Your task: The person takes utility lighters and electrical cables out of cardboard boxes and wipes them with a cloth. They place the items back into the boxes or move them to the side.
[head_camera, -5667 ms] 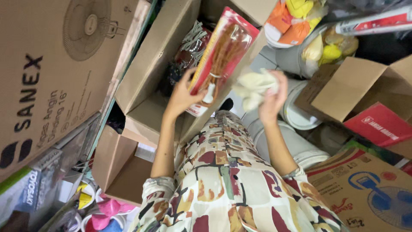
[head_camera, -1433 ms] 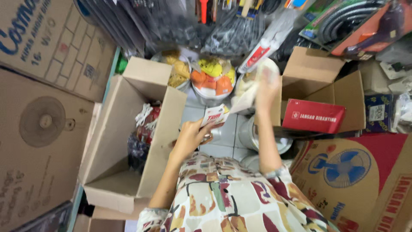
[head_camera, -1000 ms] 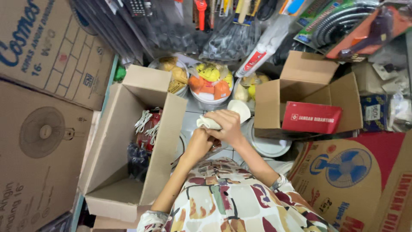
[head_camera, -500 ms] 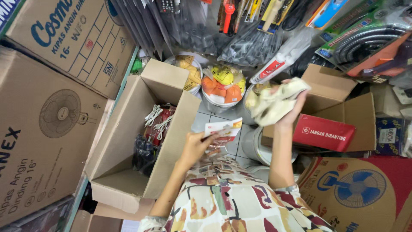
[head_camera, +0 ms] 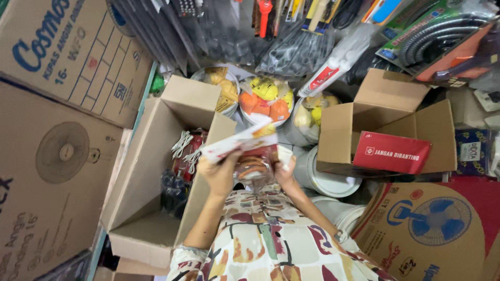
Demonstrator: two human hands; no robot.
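left fingers (head_camera: 221, 169): wrapped on flat packet (head_camera: 245, 151) | right fingers (head_camera: 284, 171): gripping its other edge | forearms raised, converging

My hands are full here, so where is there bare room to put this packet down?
The near end of the open carton, below the dark bundles, shows bare cardboard floor. The flat white lid beside the right hand is also clear. Around the tubs of toys and hanging wares above it is crowded.
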